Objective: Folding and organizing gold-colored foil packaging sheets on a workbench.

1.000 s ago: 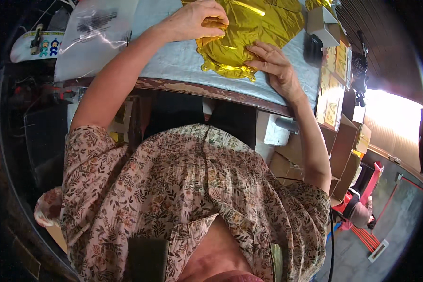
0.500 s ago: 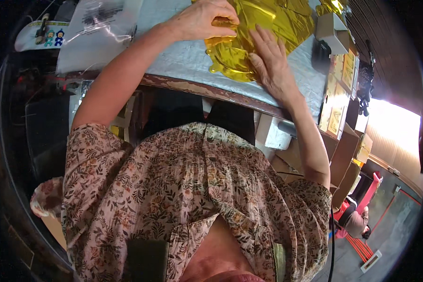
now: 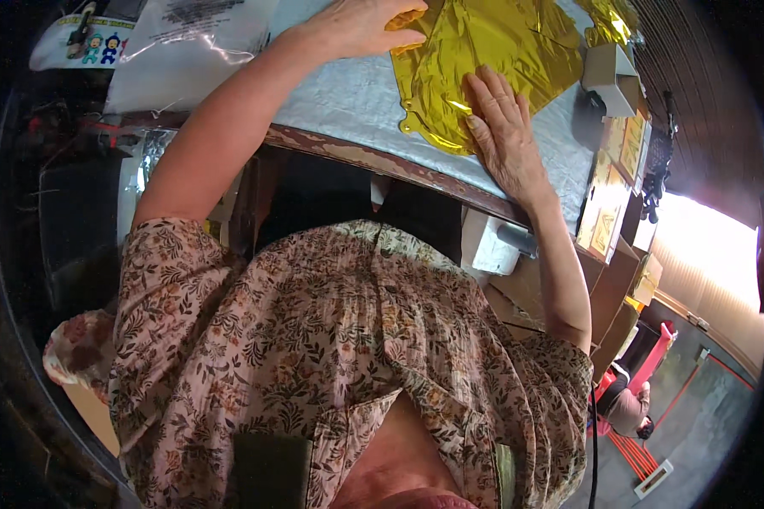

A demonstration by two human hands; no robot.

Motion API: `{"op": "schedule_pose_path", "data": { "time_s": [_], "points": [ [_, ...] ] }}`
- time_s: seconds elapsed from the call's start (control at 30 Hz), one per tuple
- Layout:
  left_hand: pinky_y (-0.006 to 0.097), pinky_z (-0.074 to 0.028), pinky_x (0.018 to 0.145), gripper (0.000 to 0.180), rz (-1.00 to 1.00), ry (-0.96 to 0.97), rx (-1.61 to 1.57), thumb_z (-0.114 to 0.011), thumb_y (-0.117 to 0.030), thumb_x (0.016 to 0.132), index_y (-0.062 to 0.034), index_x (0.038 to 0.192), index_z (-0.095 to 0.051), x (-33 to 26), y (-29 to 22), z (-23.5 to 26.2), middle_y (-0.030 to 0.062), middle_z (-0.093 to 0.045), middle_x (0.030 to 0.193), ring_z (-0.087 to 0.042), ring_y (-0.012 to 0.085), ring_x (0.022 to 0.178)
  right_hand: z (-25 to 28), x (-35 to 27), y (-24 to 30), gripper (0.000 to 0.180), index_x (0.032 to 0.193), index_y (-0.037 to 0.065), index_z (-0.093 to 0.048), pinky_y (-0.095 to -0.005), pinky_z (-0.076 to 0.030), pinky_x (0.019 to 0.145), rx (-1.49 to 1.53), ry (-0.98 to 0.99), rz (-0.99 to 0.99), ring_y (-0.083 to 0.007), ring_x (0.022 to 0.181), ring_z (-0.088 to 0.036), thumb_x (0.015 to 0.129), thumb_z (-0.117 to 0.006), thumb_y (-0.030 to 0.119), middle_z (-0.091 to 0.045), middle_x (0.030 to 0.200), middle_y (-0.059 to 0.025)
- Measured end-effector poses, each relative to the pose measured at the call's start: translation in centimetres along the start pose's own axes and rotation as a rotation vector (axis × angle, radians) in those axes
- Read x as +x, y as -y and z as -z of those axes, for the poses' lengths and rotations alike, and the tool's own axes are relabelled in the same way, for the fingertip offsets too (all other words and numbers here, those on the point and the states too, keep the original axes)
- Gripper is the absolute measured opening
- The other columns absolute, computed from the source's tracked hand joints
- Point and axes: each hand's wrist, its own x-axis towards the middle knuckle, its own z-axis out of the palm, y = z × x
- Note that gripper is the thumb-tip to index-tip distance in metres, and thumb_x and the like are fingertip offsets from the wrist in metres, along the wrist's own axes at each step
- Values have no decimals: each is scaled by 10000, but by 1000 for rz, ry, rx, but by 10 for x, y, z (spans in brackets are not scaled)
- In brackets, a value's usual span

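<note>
A shiny gold foil piece lies creased and flat on the pale-covered table. It looks like an uninflated foil balloon, with a rounded near edge and small tabs at its left corner. My right hand rests on its near right part, fingers stretched out and palm down. At the foil's left edge is my left hand, its thumb and fingers curved but apart. Gold light reflects on the inside of those fingers, and the top of the hand is cut off by the picture's edge.
Clear plastic bags lie at the table's left. A white box stands on the right, beside printed cartons. More gold foil sits at the far right. Another person is at lower right, some way off.
The foil appears smoother and slightly farther right in view. My left hand has shifted up and left, and its thumb and fingers have parted. My right hand stays flat on the foil.
</note>
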Motion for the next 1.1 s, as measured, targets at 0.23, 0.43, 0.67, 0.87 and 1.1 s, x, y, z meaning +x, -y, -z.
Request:
{"op": "schedule_pose_path", "data": {
  "time_s": [0.23, 0.43, 0.67, 0.87, 1.1],
  "points": [
    [426, -493, 997, 471, 34, 25, -18, -762, -277, 838, 35, 1177, -664, 1, -2, 2, 198, -632, 1255, -604, 368, 1164, 2, -4, 5, 549, 1553, 119, -387, -546, -221, 1213, 29, 11, 4, -357, 1498, -296, 1052, -508, 308, -320, 1627, -147],
    [419, -503, 981, 450, 12, 13, 32, -745, -248, 846, 32, 1189, -663, 2, 4, 0, 196, -628, 1268, -617, 366, 1134, 4, -7, 4, 542, 1545, 119, -398, -556, -213, 1212, 35, 11, 2, -385, 1504, -267, 1049, -510, 306, -304, 1624, -175],
    [433, -497, 996, 457, -24, -34, 100, -744, -300, 902, 2, 1232, -647, -5, 14, -16, 123, -614, 1331, -606, 323, 1191, 7, -11, 11, 549, 1547, 111, -389, -572, -189, 1215, 26, 32, -27, -425, 1496, -255, 1035, -526, 253, -291, 1621, -198],
    [447, -441, 1037, 487, 30, 5, 67, -738, -350, 883, -38, 1248, -663, -3, 11, -13, 84, -609, 1338, -567, 283, 1251, 10, -12, 12, 546, 1556, 108, -385, -542, -152, 1230, 21, 75, -64, -399, 1516, -231, 1048, -499, 275, -271, 1639, -182],
    [464, -391, 1074, 446, -32, -26, 70, -684, -349, 950, -82, 1304, -633, 0, -6, -14, 99, -582, 1376, -551, 287, 1276, 8, -8, 11, 542, 1553, 110, -389, -552, -158, 1229, 4, 89, -63, -392, 1517, -229, 1047, -491, 275, -272, 1639, -181]
  ]
}}
